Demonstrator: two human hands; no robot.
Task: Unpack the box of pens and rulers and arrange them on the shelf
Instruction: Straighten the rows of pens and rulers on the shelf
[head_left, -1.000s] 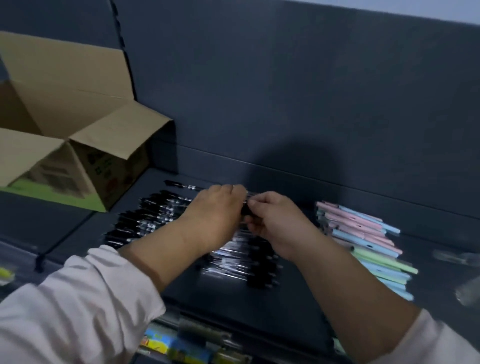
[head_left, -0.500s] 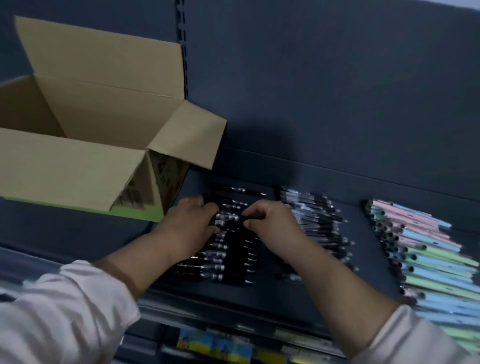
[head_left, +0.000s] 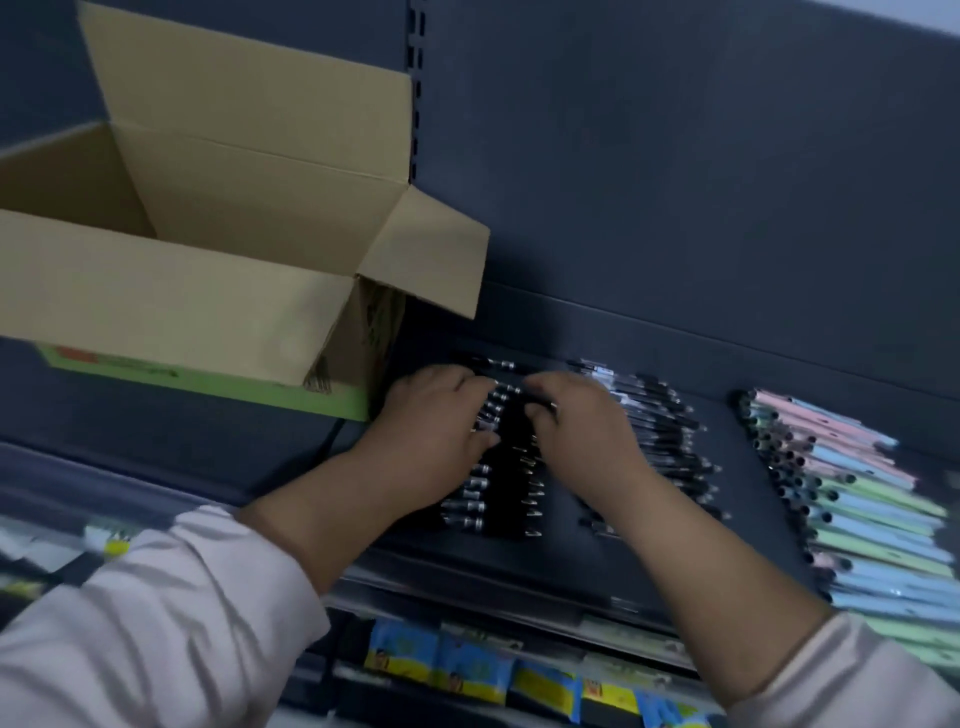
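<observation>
- We found the cardboard box (head_left: 208, 270) standing on the shelf (head_left: 743, 499) at the left, with its flaps open. The part of its inside in view showed no stock; its bottom was hidden from us.
- Three groups of pens lay on the shelf to the right of the box:
  - a row of black pens (head_left: 506, 483) just beside it;
  - a second row of dark pens (head_left: 670, 441) near that;
  - a wide run of pastel pens (head_left: 862, 499) further right, set apart.
- Both hands were over the upper end of the black row.
- The left hand (head_left: 431, 436) lay across the pens, its fingers (head_left: 467, 382) only loosely bent, resting on them and not closed round any.
- The right hand (head_left: 582, 441) had its fingers (head_left: 540, 397) curled down at the top of the row. Blur kept us from telling whether they pinched a pen or merely touched the row.
- We saw no rulers anywhere in view.
- In our judgement the pens were largely unpacked, and the step in hand was squaring up the black row.
- Still outstanding, as far as we could tell, were the rulers and a check of the box for remaining stock.
- Blue and yellow packets (head_left: 467, 670) sat on the tier below.
</observation>
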